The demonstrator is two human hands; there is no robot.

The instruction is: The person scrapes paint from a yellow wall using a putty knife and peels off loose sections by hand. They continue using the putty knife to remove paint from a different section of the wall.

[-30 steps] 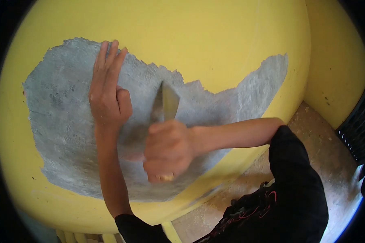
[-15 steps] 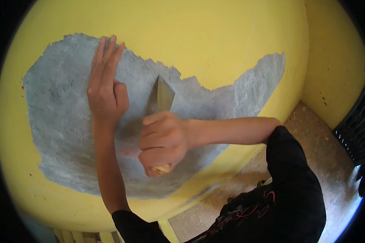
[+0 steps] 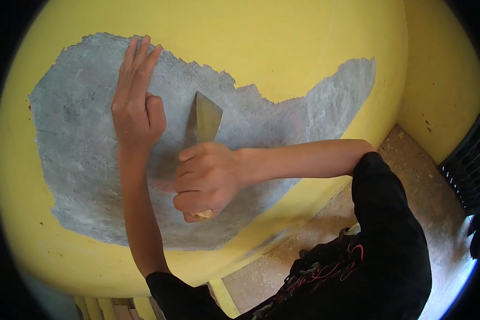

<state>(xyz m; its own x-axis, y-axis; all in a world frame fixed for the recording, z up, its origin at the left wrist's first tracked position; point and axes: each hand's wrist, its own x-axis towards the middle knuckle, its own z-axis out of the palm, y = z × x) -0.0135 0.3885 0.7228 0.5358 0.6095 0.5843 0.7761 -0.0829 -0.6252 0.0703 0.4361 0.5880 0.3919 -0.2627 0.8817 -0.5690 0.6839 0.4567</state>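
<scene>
A large grey patch (image 3: 80, 144) with ragged edges covers part of the yellow wall (image 3: 261, 42). My left hand (image 3: 137, 101) lies on the left part of the patch, fingers stretched upward, their tips near its top edge. My right hand (image 3: 208, 178) is wrapped round the handle of a scraper (image 3: 209, 118). Its flat metal blade points up over the middle of the patch, and the handle's end shows below my fist. Whether the whole blade edge touches the surface is unclear.
Beyond the wall's curved right side lies a dusty floor (image 3: 405, 165). A black lattice object (image 3: 466, 154) stands at the far right. Yellow slats (image 3: 93, 308) show at the bottom left. My dark shirt fills the lower right.
My right hand and the scraper have moved slightly left and up in the view. The patch and my left hand also appear a little higher.
</scene>
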